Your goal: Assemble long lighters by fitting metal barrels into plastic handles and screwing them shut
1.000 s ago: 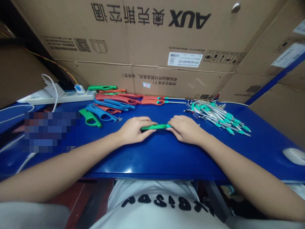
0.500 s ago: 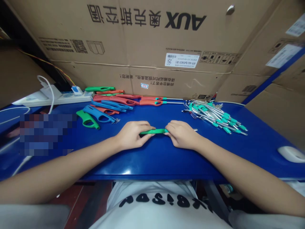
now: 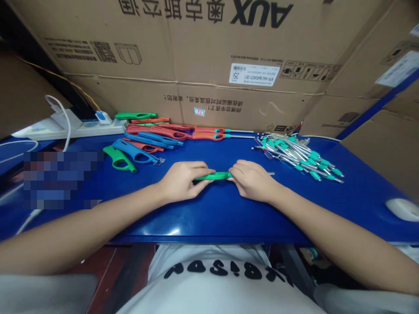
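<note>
A green lighter handle (image 3: 212,176) lies across the middle of the blue table (image 3: 222,213), held at both ends. My left hand (image 3: 181,179) is closed around its left end, and my right hand (image 3: 253,179) is closed around its right end, where a thin metal tube sticks out to the right. Both hands rest on the table top.
A pile of metal tubes with teal ends (image 3: 296,155) lies at the back right. Red, blue and green lighter handles (image 3: 150,139) are heaped at the back left, by a white power strip (image 3: 75,130). Cardboard boxes (image 3: 209,65) wall the back. A white object (image 3: 402,208) sits at the right edge.
Both hands stay on the green handle and have hardly moved; the view has shifted slightly.
</note>
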Available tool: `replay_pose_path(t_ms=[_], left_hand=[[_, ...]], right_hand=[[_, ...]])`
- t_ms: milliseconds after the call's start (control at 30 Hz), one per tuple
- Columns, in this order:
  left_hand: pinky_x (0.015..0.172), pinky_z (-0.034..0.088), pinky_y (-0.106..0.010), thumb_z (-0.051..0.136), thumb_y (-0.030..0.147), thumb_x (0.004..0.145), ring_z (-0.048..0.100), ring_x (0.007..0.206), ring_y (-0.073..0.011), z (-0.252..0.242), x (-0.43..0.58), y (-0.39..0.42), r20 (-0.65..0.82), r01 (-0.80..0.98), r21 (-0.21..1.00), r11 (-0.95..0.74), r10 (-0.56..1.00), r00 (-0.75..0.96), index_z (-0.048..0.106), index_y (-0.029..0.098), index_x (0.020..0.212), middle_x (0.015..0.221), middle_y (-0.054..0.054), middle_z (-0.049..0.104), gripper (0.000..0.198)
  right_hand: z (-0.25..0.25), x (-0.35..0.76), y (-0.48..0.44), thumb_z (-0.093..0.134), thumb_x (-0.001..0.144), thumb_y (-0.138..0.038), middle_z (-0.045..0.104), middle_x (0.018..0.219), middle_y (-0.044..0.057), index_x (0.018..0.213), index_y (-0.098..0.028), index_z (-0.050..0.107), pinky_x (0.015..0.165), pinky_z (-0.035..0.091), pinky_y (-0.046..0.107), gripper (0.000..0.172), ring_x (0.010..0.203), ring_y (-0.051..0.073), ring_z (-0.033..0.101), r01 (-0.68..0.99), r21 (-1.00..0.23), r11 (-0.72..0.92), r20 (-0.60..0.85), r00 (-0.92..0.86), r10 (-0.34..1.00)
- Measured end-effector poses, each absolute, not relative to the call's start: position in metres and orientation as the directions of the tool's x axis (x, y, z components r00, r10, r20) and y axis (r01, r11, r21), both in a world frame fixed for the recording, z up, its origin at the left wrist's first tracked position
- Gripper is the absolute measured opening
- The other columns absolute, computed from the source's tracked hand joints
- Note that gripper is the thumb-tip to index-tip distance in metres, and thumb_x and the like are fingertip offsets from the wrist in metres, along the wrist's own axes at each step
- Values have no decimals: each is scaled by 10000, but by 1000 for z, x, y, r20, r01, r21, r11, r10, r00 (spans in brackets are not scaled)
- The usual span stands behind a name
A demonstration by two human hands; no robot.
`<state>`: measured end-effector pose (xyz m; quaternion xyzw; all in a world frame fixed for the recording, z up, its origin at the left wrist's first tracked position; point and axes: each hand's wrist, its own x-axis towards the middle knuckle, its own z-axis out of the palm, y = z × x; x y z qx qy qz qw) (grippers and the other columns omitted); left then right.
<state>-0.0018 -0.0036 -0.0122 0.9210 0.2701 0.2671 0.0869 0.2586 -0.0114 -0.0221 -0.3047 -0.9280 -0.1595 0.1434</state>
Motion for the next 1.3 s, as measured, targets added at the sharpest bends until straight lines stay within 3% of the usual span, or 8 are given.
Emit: replay_pose_path(t_ms=[200, 333, 433, 633, 800, 1000, 1167, 1300], left_hand=[[701, 557, -239, 574, 346, 974, 712, 792, -159, -11, 1, -4, 443, 435, 442, -785, 612, 654, 758, 187, 1159, 1023, -74, 753, 306], [729, 563, -243, 598, 350, 969, 706, 806, -163, -10, 4, -3, 432, 387, 532, -754, 634, 641, 772, 182, 1121, 982, -74, 755, 285], [742, 563, -247, 605, 333, 967, 707, 802, -160, -11, 3, -3, 450, 398, 495, -773, 619, 643, 767, 183, 1133, 987, -69, 754, 277], [768, 575, -257, 542, 332, 991, 733, 841, -171, -11, 0, -5, 474, 425, 350, -835, 549, 689, 754, 179, 1136, 1024, -73, 767, 299], [732, 577, -264, 505, 324, 995, 743, 864, -185, -11, 0, -6, 474, 465, 220, -858, 510, 718, 750, 177, 1132, 1008, -71, 775, 317], [778, 560, -264, 518, 368, 1010, 731, 929, -186, -11, 2, 5, 476, 454, 248, -856, 516, 712, 738, 181, 1162, 1076, -71, 761, 326], [822, 548, -298, 604, 485, 958, 707, 987, -220, -8, 0, 13, 427, 522, 306, -796, 605, 672, 634, 211, 1356, 1135, -81, 728, 485], [819, 538, -311, 588, 556, 946, 700, 969, -235, -5, -4, 17, 368, 583, 335, -740, 672, 643, 656, 215, 1303, 1123, -85, 721, 498]], right_hand=[[-19, 260, -10, 408, 994, -143, 647, 803, 145, 947, -102, 689, 692, 398, 382, 288, 757, 248, 510, 615, 191, 765, 409, -758, 508], [-14, 260, -10, 376, 1003, -141, 630, 759, 136, 928, -108, 690, 676, 385, 379, 324, 741, 246, 494, 604, 243, 760, 395, -777, 491], [-13, 260, -11, 395, 1000, -155, 636, 762, 135, 905, -104, 686, 675, 388, 369, 311, 730, 239, 489, 600, 256, 758, 408, -778, 479], [-20, 259, -14, 427, 992, -189, 658, 779, 125, 897, -132, 666, 682, 403, 356, 263, 718, 230, 501, 614, 88, 785, 394, -745, 538], [-22, 258, -12, 438, 994, -225, 667, 762, 117, 872, -141, 660, 685, 408, 347, 267, 705, 224, 526, 619, 29, 785, 360, -739, 570], [-4, 264, -10, 485, 1003, -283, 703, 873, 110, 962, -149, 665, 718, 446, 330, 228, 801, 231, 620, 677, -88, 731, 260, -693, 673], [5, 277, -3, 550, 976, -278, 707, 950, 97, 1024, -163, 657, 733, 476, 320, 164, 835, 222, 652, 687, -172, 706, 332, -634, 698], [7, 288, 5, 606, 940, -263, 707, 930, 85, 1001, -166, 658, 739, 478, 310, 126, 810, 206, 642, 673, -198, 712, 383, -616, 689]])
